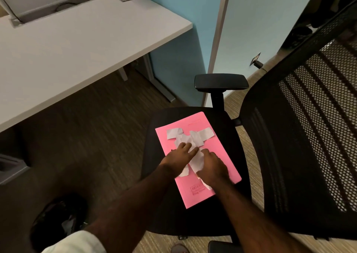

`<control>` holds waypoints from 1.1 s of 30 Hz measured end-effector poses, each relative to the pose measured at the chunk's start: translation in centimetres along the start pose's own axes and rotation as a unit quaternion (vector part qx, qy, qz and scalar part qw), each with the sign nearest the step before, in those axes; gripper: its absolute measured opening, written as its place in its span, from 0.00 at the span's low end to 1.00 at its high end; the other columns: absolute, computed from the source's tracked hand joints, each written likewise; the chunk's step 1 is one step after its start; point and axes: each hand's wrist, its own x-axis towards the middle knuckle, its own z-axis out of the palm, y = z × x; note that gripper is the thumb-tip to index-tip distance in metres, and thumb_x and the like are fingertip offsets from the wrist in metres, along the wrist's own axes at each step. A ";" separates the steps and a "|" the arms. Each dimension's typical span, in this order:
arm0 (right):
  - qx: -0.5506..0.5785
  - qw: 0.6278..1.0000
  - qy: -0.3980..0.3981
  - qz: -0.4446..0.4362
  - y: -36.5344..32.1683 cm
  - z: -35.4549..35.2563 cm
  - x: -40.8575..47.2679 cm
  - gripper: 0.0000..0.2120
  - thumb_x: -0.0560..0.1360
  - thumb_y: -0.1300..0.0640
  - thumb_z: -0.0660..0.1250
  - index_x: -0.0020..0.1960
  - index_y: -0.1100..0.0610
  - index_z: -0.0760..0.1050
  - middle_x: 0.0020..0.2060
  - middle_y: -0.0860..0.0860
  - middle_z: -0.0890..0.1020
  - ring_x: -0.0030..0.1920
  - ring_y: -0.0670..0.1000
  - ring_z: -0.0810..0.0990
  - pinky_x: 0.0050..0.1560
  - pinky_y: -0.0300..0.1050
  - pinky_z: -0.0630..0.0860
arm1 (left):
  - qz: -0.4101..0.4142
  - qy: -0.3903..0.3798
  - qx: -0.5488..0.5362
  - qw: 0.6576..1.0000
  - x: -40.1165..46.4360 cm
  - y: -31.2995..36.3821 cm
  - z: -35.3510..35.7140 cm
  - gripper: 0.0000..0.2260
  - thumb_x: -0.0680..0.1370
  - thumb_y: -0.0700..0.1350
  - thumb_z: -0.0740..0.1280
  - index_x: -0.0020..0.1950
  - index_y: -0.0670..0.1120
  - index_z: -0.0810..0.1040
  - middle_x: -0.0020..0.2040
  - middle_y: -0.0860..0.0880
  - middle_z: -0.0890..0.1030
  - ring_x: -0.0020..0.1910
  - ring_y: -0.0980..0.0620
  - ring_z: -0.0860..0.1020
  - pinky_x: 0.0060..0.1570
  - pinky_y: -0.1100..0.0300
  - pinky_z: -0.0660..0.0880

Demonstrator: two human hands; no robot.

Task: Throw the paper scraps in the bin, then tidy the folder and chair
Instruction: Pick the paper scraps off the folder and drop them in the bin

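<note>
Pink folder (195, 160) lying flat on the black seat of an office chair (193, 220), its long axis running diagonally from the far armrest (221, 81) toward the viewer. White torn paper scraps (190, 137) are strewn across the folder's upper half and centre, several overlapping in a loose heap. Both bare hands rest palm-down on this heap: the left hand (180, 155) with fingers spread and slightly curled over the scraps, the right hand (212, 166) beside it, fingers bent around the crumpled paper between the two hands; neither hand has lifted anything clear of the folder, and whether either has pinched a scrap cannot be told. The chair's mesh backrest (313, 117) rises at right. A pale desk (67, 45) stands at upper left, well apart from the chair, with a blue partition (173, 49) behind it. A dark round bin (58, 221) sits on the floor at lower left, near the person's left forearm.
</note>
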 end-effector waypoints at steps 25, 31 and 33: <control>0.254 0.964 -0.077 0.035 4.7 -1.8 0.1 0.34 0.66 0.49 0.86 0.67 0.54 0.77 0.58 0.49 0.85 0.56 0.51 0.84 0.54 0.48 0.84 | -0.040 0.038 -0.087 0.995 -0.4 -2.9 0.6 0.57 0.69 0.59 0.79 0.81 0.64 0.36 0.84 0.50 0.38 0.81 0.44 0.35 0.74 0.43 0.36; 0.291 0.955 -0.037 0.046 5.6 -2.1 0.2 0.33 0.63 0.47 0.87 0.63 0.52 0.77 0.53 0.49 0.85 0.51 0.50 0.85 0.50 0.49 0.86 | 0.009 -0.016 0.010 1.000 1.1 -2.2 0.5 0.47 0.74 0.54 0.77 0.83 0.56 0.49 0.84 0.45 0.54 0.83 0.40 0.52 0.78 0.41 0.55; 0.306 0.950 -0.029 0.050 5.9 -2.1 0.3 0.32 0.63 0.47 0.87 0.61 0.50 0.77 0.52 0.47 0.85 0.49 0.46 0.84 0.43 0.43 0.84 | 0.015 -0.003 0.024 1.000 1.2 -1.8 0.3 0.40 0.76 0.51 0.75 0.82 0.53 0.56 0.80 0.45 0.64 0.78 0.42 0.63 0.74 0.44 0.64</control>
